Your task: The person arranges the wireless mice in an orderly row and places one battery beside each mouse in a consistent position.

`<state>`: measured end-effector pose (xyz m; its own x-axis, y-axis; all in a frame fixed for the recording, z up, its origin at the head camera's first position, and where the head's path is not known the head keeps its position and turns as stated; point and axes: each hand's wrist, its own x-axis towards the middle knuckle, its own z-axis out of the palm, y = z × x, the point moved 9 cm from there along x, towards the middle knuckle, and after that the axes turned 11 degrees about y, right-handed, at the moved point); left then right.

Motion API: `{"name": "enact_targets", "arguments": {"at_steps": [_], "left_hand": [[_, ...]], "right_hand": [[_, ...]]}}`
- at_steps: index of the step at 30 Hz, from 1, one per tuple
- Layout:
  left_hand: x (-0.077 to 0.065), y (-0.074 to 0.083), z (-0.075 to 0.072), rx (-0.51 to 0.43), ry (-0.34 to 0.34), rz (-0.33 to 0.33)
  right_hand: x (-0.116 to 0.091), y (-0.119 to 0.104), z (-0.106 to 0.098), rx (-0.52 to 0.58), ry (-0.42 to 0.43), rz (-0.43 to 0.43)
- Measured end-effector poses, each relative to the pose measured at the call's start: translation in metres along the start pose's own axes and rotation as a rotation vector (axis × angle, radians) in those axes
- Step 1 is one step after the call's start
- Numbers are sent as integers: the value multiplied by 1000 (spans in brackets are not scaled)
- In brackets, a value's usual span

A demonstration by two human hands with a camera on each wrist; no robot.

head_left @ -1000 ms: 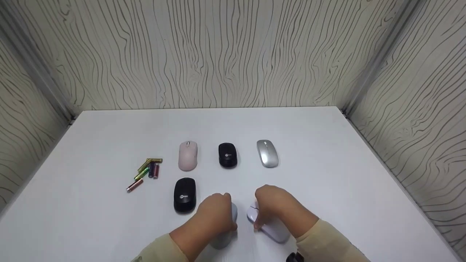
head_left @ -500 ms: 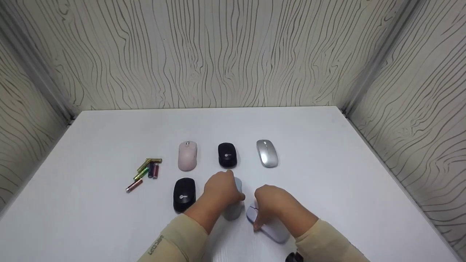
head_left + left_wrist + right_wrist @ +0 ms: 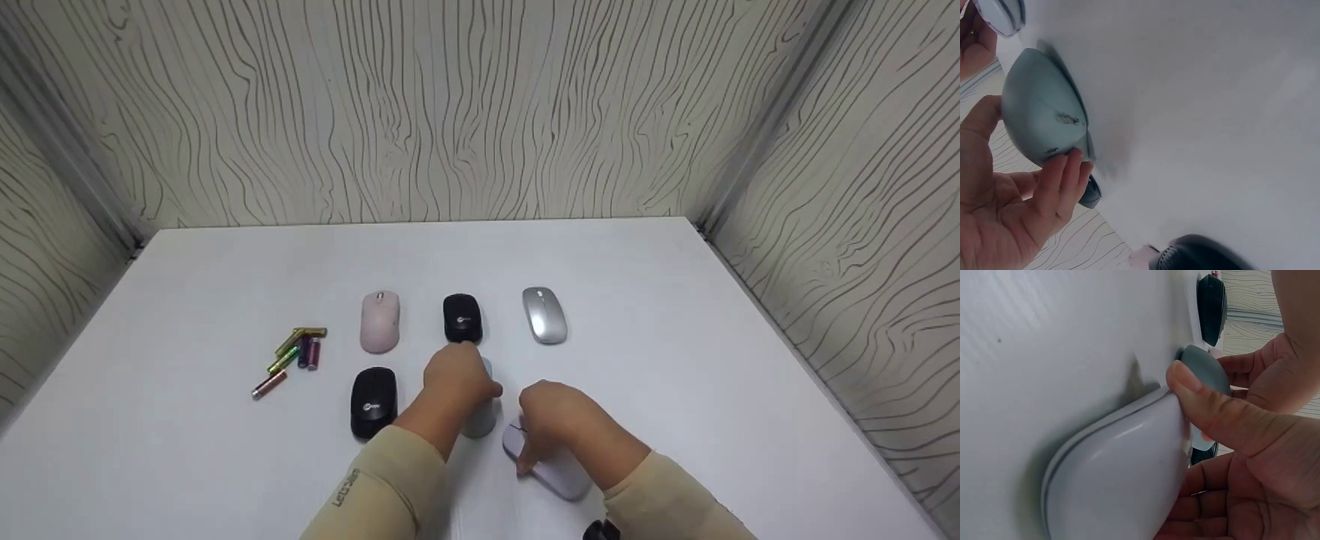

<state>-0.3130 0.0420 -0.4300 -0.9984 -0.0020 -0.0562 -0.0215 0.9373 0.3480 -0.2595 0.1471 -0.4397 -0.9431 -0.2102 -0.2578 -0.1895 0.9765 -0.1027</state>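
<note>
My left hand (image 3: 456, 379) grips a grey-blue computer mouse (image 3: 1044, 109) by its sides, thumb on one side and fingers on the other. That mouse is at the table surface, just in front of a black mouse (image 3: 462, 318). To the right, my right hand (image 3: 559, 416) holds a pale lilac-white mouse (image 3: 1117, 478), its thumb along one edge and its fingers on the far side. The white mouse lies at a slant on the table. Part of each held mouse is hidden under the hand in the head view.
A pink mouse (image 3: 380, 322) and a silver mouse (image 3: 545, 315) flank the black one in the back row. Another black mouse (image 3: 373, 403) lies left of my left forearm. Several batteries (image 3: 283, 358) are scattered farther left. Wood-grain panels (image 3: 420, 112) enclose the white table (image 3: 187, 450).
My left hand has moved the grey-blue mouse forward and slightly right, up toward the back row. The right hand and the white mouse stay where they were; the head view has shifted slightly.
</note>
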Motion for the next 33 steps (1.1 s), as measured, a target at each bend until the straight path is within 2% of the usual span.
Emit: {"name": "enact_targets", "arguments": {"at_steps": [7, 16, 21, 26, 33], "left_hand": [[0, 4, 1, 28, 14, 29], [0, 2, 5, 11, 24, 13], [0, 2, 6, 32, 28, 13], [-1, 3, 7, 47, 20, 10], [-4, 2, 7, 35, -13, -17]], "right_hand": [[0, -1, 0, 5, -3, -12], [-2, -2, -1, 16, 9, -23], [-3, -1, 1, 40, 10, -3], [-5, -1, 1, 59, 13, 20], [-8, -4, -2, 66, 30, 2]]}}
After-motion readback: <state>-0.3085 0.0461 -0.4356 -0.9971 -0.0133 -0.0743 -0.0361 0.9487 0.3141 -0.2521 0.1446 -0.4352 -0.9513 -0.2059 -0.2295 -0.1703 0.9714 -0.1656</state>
